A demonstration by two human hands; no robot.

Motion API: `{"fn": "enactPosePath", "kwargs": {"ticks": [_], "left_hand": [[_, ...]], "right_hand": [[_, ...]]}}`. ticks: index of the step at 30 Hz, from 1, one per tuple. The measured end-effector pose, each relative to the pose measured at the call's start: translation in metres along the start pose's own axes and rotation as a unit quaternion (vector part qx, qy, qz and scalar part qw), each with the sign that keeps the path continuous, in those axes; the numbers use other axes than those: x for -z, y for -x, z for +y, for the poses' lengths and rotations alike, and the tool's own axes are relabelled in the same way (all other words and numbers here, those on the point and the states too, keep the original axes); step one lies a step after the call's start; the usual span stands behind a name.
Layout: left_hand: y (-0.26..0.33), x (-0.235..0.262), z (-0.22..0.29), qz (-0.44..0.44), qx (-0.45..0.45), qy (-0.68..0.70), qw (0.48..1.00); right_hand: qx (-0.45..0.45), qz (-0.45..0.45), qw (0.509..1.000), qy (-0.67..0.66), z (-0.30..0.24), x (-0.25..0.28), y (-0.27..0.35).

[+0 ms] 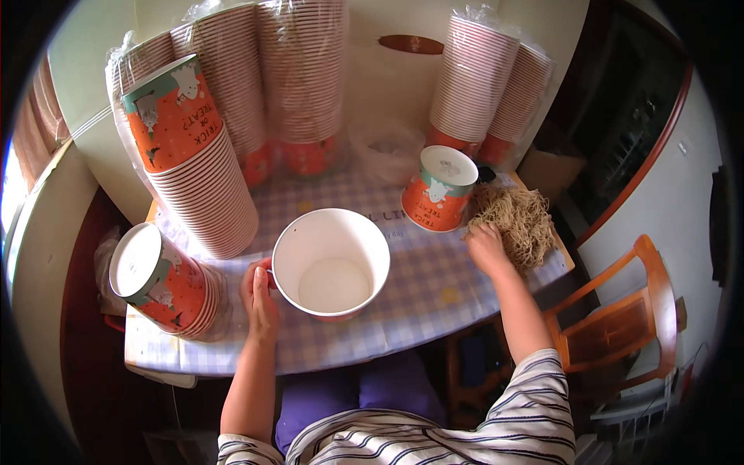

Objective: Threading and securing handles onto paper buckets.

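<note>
Head view: the left hand point(258, 293) grips the near-left wall of an open paper tub point(332, 263), fingers wrapped around its side, steadying it upright at the centre of the checked tablecloth point(434, 271). The tub is white inside and holds nothing visible. The right hand point(488, 246) rests on a heap of tan shredded paper filler point(521, 221) at the right table edge, fingers curled into the strands; whether they have closed on a tuft cannot be told.

Step in hand, by judgement: gathering filler for the open tub. The next move calls for a firm pinch on a loose bundle and a short carry leftward over the rim.

Packaging: an inverted orange tub with white figures and a teal band point(439, 188) stands just beyond the filler. A tilted stack of like tubs point(198, 167) rises far left; another stack lies on its side point(167, 283) near left. Plastic-sleeved stacks point(484, 81) stand against the far wall.
</note>
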State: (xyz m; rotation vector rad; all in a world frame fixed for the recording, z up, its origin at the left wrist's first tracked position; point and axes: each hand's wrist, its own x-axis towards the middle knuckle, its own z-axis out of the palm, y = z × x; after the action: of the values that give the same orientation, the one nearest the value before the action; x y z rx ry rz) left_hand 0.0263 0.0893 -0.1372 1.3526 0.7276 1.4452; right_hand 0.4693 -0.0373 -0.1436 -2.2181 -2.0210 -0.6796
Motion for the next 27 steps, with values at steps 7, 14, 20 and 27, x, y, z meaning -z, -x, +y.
{"fn": "enactPosePath", "kwargs": {"ticks": [7, 14, 20, 27], "left_hand": [[0.005, 0.001, -0.004, 0.015, -0.018, -0.010, 1.000], [0.031, -0.001, 0.023, 0.063, -0.137, -0.120, 0.981], [0.093, -0.025, 0.063, -0.202, -0.114, -0.167, 0.958], [0.102, -0.027, 0.055, -0.239, 0.249, -0.028, 0.938]], "right_hand": [[-0.105, 0.068, 0.942, -0.310, -0.034, 0.039, 0.003], [-0.060, 0.000, 0.809, -0.584, -0.111, 0.076, 0.023], [0.038, 0.005, 0.813, -0.582, -0.173, 0.112, 0.029], [0.193, 0.124, 0.850, -0.475, -0.206, 0.124, 0.029]]}}
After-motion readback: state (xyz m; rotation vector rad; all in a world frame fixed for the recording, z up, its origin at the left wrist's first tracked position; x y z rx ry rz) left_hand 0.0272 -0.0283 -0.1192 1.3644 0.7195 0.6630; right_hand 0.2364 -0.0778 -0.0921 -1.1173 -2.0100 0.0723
